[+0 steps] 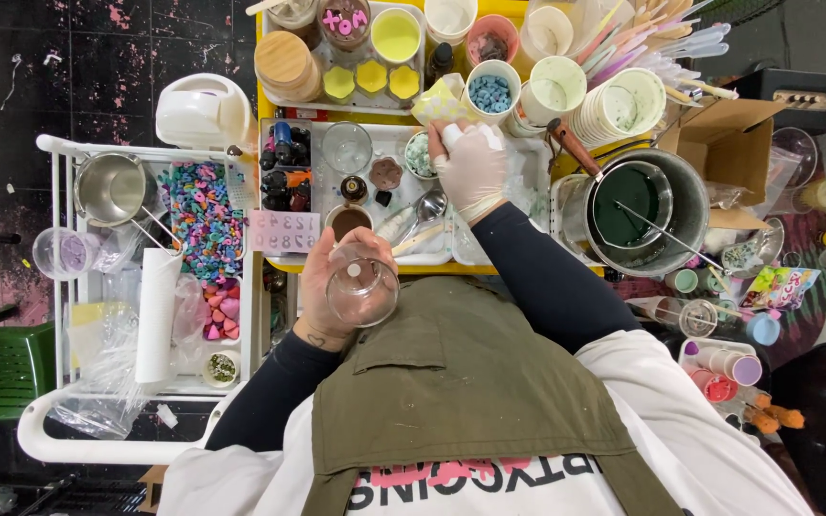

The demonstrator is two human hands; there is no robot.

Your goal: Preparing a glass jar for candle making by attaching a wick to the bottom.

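Currently we see the left hand (332,287), bare, wrapped around a clear glass jar (362,287). Fingers curl round its side, a full closed grip, with the jar's mouth facing up at the camera. The jar sits low over the front edge of the white tray (451,250), just above our green apron (461,382).

Right hand (470,167) wears a pale glove and reaches forward over the tray. Its fingers are bunched together at a small white piece (452,134) at the fingertips; we cannot tell what that piece is, nor how firm the pinch is. The hand is just below a cup of blue bits (490,93) and beside a small bowl (420,155).

On the tray: an empty glass (347,146), a metal spoon (429,205), a brown cup (348,220), a brown mould shape (386,172).

Right of the tray stands a steel pot (685,205) holding a smaller pan of dark green liquid (628,205). A stack of paper cups (619,105) lies behind it.

Left side: a white cart (50,287) with a steel pan (112,188), a heap of coloured letter pieces (205,215), a white paper roll (158,315), pink heart shapes (222,308).
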